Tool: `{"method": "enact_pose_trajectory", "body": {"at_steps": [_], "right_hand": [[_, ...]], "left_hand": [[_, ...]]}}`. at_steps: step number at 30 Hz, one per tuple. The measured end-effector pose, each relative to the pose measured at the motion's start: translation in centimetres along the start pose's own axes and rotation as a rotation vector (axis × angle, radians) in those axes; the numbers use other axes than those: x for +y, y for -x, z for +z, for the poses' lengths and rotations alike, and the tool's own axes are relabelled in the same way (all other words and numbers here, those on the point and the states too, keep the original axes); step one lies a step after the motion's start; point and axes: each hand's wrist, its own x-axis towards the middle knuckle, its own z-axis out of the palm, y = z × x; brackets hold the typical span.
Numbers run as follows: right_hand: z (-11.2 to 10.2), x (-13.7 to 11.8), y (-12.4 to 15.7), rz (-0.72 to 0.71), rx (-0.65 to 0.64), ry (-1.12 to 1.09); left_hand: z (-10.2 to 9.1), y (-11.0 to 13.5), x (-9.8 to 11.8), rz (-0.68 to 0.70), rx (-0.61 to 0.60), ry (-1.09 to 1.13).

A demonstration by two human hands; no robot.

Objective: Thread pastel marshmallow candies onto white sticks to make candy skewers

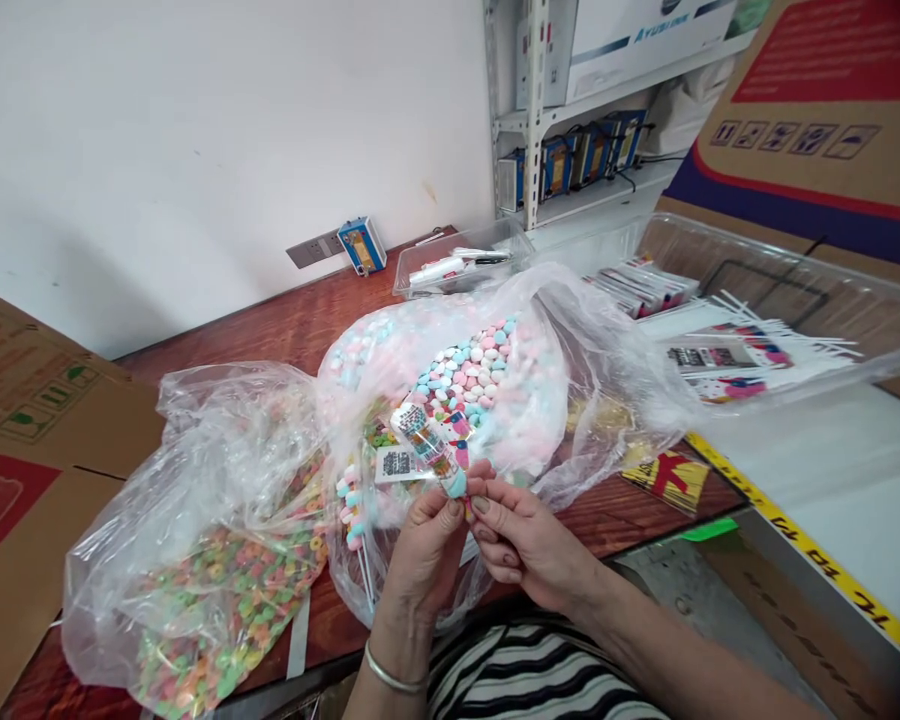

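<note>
Between my two hands, low in the middle of the head view, is a clear printed wrapper with candies inside [429, 440], tilted up and to the left. My left hand [429, 545] pinches its lower end, close to a pale blue candy. My right hand [521, 535] is closed at the same end, fingertips touching the left ones; the exact grip there is partly hidden. Behind it lies an open clear bag of pink, white and blue candies [484, 365]. Marshmallow-like candy sticks [350, 508] rest left of my hands, near a white printed label [401, 464].
At left, a clear bag holds small ring-shaped candies [229, 580] beside a cardboard box [37, 430]. A plastic tray [855, 280] with white sticks and printed packets stands right. Behind are a smaller tray [405, 285] and a blue device [362, 246]. Yellow tape [802, 550] edges the right side.
</note>
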Motion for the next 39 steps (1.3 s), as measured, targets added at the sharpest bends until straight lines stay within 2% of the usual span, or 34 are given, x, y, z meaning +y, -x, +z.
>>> {"method": "enact_pose_trajectory", "body": {"at_steps": [3,7,10,12,13,14,15,17,20,22,25,28,32,33,35,37,39], "right_hand": [[-0.3,-0.2,0.2,0.061,-0.044,0.042],[-0.5,0.2,0.0,0.075,-0.069,0.132],[-0.2,0.0,0.6,0.018,-0.01,0.219],[-0.5,-1.0,1.9,-0.081,0.064,0.35],[-0.9,-1.8,3.0,-0.142,0.102,0.451],[-1.5,-2.7,4.2,-0.257,0.148,0.712],[-2.4,-3.6,5.5,-0.315,0.175,0.97],[-4.7,-5.3,7.9,-0.242,0.282,1.321],[-8.3,-6.1,9.7,-0.124,0.563,1.819],[-9.9,-5.4,9.5,-0.095,0.642,1.926],[-10.9,-3.8,8.2,-0.088,0.692,2.005],[-10.7,-3.1,7.8,-0.119,0.666,2.053],[-8.7,-3.3,9.1,-0.227,0.552,2.043],[-8.0,-3.4,9.4,-0.293,0.53,2.012],[-6.2,-3.3,9.4,-0.538,0.517,1.884],[-4.5,-3.1,8.5,-0.76,0.52,1.83],[-3.0,-2.8,7.0,-0.907,0.533,1.855]], "left_hand": [[-0.1,0.1,0.0,-0.069,-0.001,0.062],[0.5,0.2,-0.3,-0.114,0.008,0.057],[0.7,0.0,-0.3,-0.064,0.1,0.008],[0.4,-0.2,-0.1,0.024,0.172,-0.015],[0.1,-0.3,0.1,0.076,0.206,-0.022],[-0.2,-0.5,0.4,0.132,0.239,-0.03],[-0.5,-0.6,0.7,0.183,0.27,-0.039],[-0.8,-0.8,1.2,0.246,0.314,-0.062],[-0.7,-0.9,1.5,0.27,0.335,-0.086],[-0.2,-0.9,1.2,0.251,0.318,-0.098],[0.2,-0.8,0.7,0.224,0.27,-0.131],[-0.1,-0.5,0.7,0.264,0.246,-0.275],[-0.4,0.0,1.5,0.317,0.305,-0.752],[-0.2,0.1,1.6,0.338,0.313,-0.871],[0.5,0.2,1.3,0.412,0.28,-1.05],[1.4,0.2,0.6,0.508,0.209,-1.173],[2.1,0.2,-0.3,0.563,0.159,-1.304]]}}
